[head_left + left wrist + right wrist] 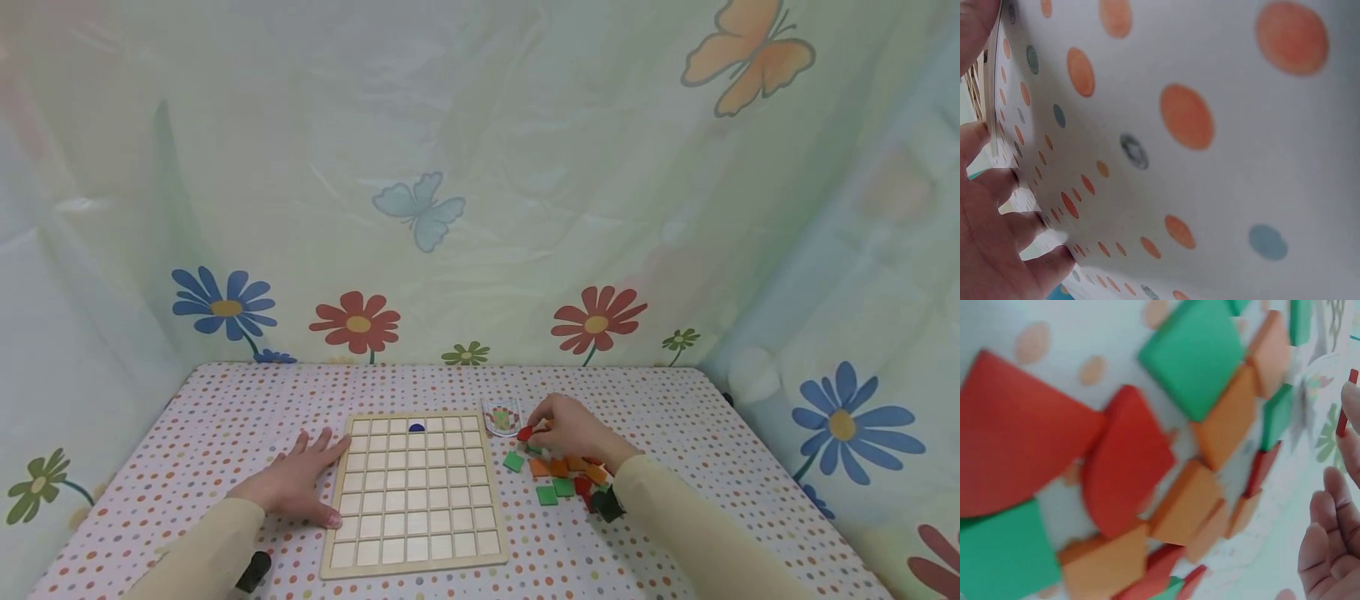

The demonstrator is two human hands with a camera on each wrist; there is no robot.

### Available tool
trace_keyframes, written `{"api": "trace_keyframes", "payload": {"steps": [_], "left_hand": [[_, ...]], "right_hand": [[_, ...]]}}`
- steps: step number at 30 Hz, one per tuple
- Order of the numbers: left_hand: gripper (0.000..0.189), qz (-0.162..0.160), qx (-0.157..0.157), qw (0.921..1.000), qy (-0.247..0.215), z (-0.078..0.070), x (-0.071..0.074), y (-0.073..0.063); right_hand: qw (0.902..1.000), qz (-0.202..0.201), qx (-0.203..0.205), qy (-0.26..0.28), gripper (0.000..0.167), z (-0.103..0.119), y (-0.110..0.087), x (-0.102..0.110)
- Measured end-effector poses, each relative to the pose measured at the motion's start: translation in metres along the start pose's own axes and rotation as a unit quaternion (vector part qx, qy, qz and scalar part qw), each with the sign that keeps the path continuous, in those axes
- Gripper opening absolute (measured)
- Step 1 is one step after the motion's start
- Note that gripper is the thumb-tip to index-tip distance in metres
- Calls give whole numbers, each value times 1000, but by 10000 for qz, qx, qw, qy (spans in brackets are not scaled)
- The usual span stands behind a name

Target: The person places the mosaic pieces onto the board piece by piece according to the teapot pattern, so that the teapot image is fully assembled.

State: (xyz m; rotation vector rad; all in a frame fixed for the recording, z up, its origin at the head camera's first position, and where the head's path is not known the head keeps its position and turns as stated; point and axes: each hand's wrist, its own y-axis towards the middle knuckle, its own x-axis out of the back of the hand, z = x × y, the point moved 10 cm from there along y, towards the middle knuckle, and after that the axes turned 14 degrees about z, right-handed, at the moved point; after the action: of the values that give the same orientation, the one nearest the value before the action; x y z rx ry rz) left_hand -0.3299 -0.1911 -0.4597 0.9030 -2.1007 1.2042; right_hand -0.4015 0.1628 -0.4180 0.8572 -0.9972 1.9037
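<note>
A square wooden grid board (416, 492) lies on the dotted table, with a dark blue half-round piece (416, 427) in its top row. Spread out at the board's left edge, my left hand (300, 479) touches the frame with its fingers and thumb. My right hand (566, 429) pinches a red piece (525, 433) between thumb and fingertips, just above the table right of the board. Below that hand lies a loose heap of green squares (547, 495), orange pieces (538, 468) and red quarter-round pieces (1022, 437). Part of the heap is hidden by the right wrist.
A small clear container or card (501, 417) with a coloured pattern stands beside the board's top right corner. One green square (513, 461) lies between board and heap. Behind the table (420, 387) hangs a curtain (480, 275) printed with flowers and butterflies.
</note>
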Motion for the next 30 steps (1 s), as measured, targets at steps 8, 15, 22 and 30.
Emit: {"api": "trace_keyframes", "payload": {"steps": [8,15,22,30], "left_hand": [[115,-36,-12,9999,-106,5,3,-3],[115,-16,48,9999,-102,8,2,-1],[116,-35,36,10000,-76,4,0,2],[116,-117,127,9998,-40,3,1,2]], "right_hand": [[9973,166,719,-19,12,53,16,-9],[9909,453,1210,-373,12,113,47,-32],[9791,467,1593,-1171,12,156,67,-55],[9611,311,1635,-2206,13,188,71,-71]]}}
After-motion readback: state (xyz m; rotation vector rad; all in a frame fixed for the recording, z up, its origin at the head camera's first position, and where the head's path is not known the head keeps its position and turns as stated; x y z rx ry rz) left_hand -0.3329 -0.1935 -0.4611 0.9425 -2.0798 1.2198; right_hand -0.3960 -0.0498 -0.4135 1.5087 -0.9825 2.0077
